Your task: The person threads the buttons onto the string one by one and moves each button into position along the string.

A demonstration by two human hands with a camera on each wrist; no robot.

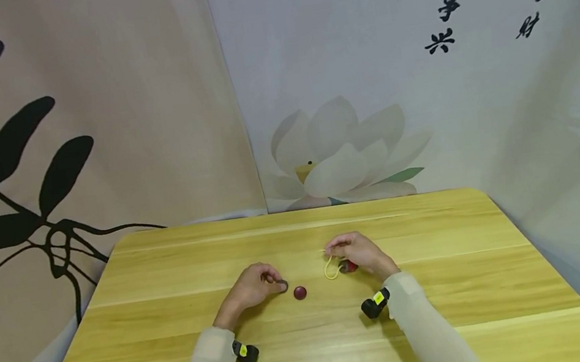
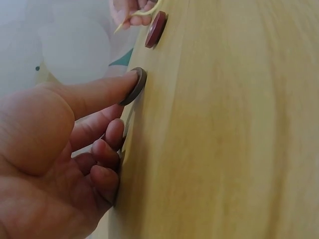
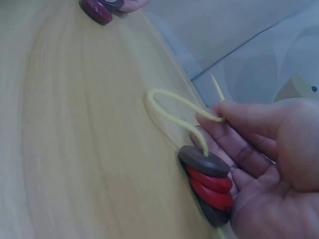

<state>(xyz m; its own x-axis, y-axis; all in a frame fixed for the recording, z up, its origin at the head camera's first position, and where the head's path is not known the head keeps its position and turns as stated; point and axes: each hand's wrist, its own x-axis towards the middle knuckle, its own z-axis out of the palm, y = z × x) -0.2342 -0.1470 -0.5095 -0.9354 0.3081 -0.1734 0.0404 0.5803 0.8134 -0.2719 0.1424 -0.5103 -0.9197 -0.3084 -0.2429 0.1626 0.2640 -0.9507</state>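
Observation:
My left hand (image 1: 253, 285) pinches a dark brown round button (image 2: 134, 86) between thumb and forefinger, holding it tilted near the tabletop. Beside it a maroon button (image 1: 299, 293) lies apart on the wood. Thumb and fingers of my right hand (image 1: 358, 252) pinch a yellow cord (image 3: 172, 94) close to its pointed end, which sticks up past the fingertips. The cord loops down into a stack of threaded pieces: a brown disc (image 3: 204, 161), red discs (image 3: 212, 189) and a darker one beneath. That stack lies on the table against the right palm, which partly hides it.
The wooden table (image 1: 181, 357) has its far edge against a hanging cloth (image 1: 335, 63) printed with a lotus and characters. Dark printed leaves (image 1: 6, 140) cover the cloth at left. A small black camera (image 1: 246, 355) sits on the left wrist, another (image 1: 375, 304) on the right.

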